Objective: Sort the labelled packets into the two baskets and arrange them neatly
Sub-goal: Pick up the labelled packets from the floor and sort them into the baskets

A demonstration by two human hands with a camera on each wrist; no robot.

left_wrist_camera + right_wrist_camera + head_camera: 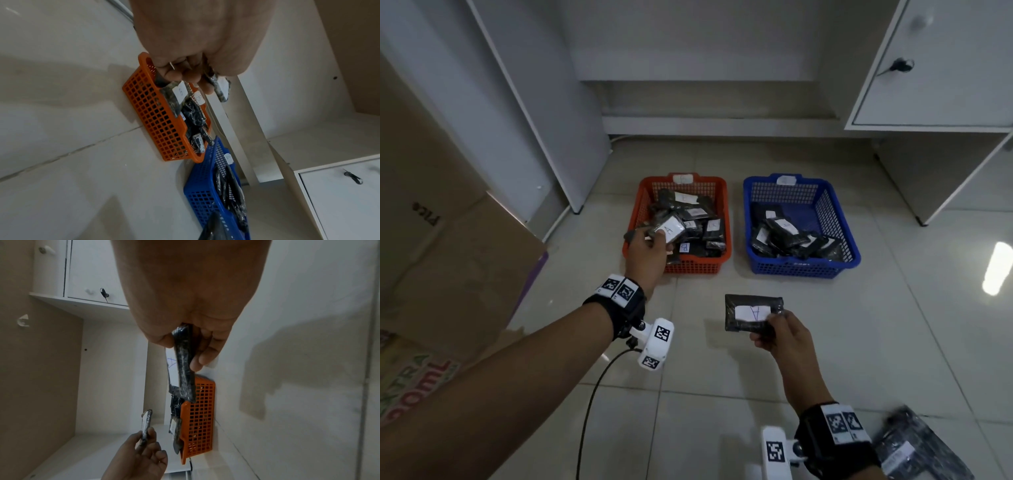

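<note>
— Baskets?
— Rigid plastic mesh, red [640, 209] and blue [835, 219], holding crinkly black packets.
— Hands?
— Left hand [645, 255] pinches an A packet [671, 230] over red; right hand [784, 337] pinches another [751, 312] above the tiles

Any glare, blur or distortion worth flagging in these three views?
Head view: bright glare on the floor tiles, loose packets at the lower right smeared, cabinet edges bowed by the wide lens. Left wrist view: the left hand fills the top, soft-focused; the orange basket is sharp. Right wrist view: dim, the right hand blurred, hard shadows on the floor.
</note>
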